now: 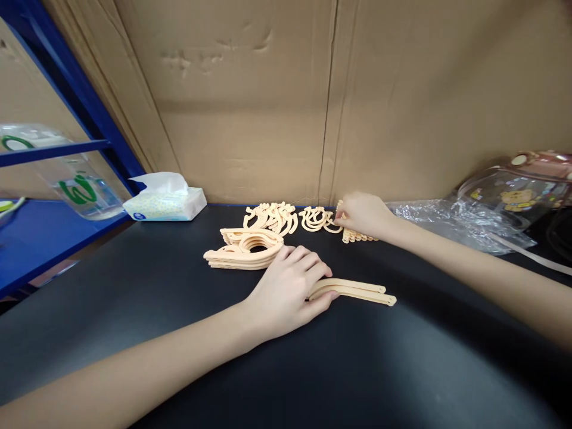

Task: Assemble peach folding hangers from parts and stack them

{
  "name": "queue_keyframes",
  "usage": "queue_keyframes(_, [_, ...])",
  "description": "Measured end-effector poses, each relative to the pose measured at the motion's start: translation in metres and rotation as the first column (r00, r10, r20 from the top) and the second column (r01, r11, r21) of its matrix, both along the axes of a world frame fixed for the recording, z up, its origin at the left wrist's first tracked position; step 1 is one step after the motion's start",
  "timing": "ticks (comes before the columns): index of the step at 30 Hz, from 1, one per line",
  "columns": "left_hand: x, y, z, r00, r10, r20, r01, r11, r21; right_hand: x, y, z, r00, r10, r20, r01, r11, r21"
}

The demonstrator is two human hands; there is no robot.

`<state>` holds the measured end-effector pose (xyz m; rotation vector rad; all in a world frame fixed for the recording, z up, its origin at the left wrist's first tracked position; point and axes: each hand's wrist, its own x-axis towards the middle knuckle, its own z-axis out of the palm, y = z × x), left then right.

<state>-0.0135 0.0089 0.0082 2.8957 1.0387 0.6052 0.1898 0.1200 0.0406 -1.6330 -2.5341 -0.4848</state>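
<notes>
Far left of left grip (290, 286): one clear jug (93, 190), green marking. Closer, back left: one tissue box (170, 205), one tissue up. Just left of and beyond left-grip knuckles: one stack (243, 256) of cream pieces, several layers, too tightly nested to count; long axis roughly left-right, narrow ends pointing left. Beyond it: one heap of curved pieces (270, 217), too tangled to count.

Left grip: closed around cream bars (364, 292), two visible, side by side on black counter (402, 369). Pointing right from left grip, long axis left-right, free ends slanting slightly nearer.

Beyond left grip, left of right grip (364, 211): several hooks (313, 219), overlapping. Right grip: fingers bent down at short pieces (353, 236), count hidden; cannot tell if pinching any. Right of right grip: crinkled plastic (433, 220), then one printed clear bag (513, 196).
</notes>
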Motion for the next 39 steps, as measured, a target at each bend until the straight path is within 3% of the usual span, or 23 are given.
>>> queue_keyframes(9, [0.0,0.002,0.0,0.996,-0.084,0.029,0.085,0.996,-0.019,-0.012,0.007,-0.009,0.999,-0.034,0.01,0.034,0.998,-0.047])
queue_keyframes(15, [0.0,-0.002,0.004,0.984,-0.171,0.05,0.172,0.985,-0.026,-0.013,0.01,-0.002,0.998,0.001,-0.062,-0.001,1.0,0.009])
queue_keyframes(22, [0.001,-0.003,0.005,0.973,-0.228,0.034,0.228,0.974,0.005,-0.004,-0.023,0.011,0.978,0.119,-0.172,-0.114,0.993,0.04])
queue_keyframes(24, [0.002,-0.004,0.005,0.97,-0.242,0.009,0.241,0.97,0.037,0.002,-0.042,0.011,0.938,0.222,-0.266,-0.234,0.972,-0.014])
queue_keyframes(28, [0.002,-0.005,0.004,0.966,-0.258,-0.024,0.259,0.963,0.073,0.017,-0.081,0.005,0.914,0.276,-0.297,-0.333,0.93,-0.159])
queue_keyframes(34, [0.003,-0.004,0.002,0.968,-0.25,0.009,0.249,0.967,0.056,0.033,-0.113,-0.007,0.963,0.149,-0.224,-0.225,0.903,-0.367])
queue_keyframes(39, [0.003,-0.004,0.002,0.969,-0.247,-0.01,0.248,0.968,0.042,0.038,-0.117,-0.015,0.972,0.102,-0.211,-0.176,0.912,-0.369])
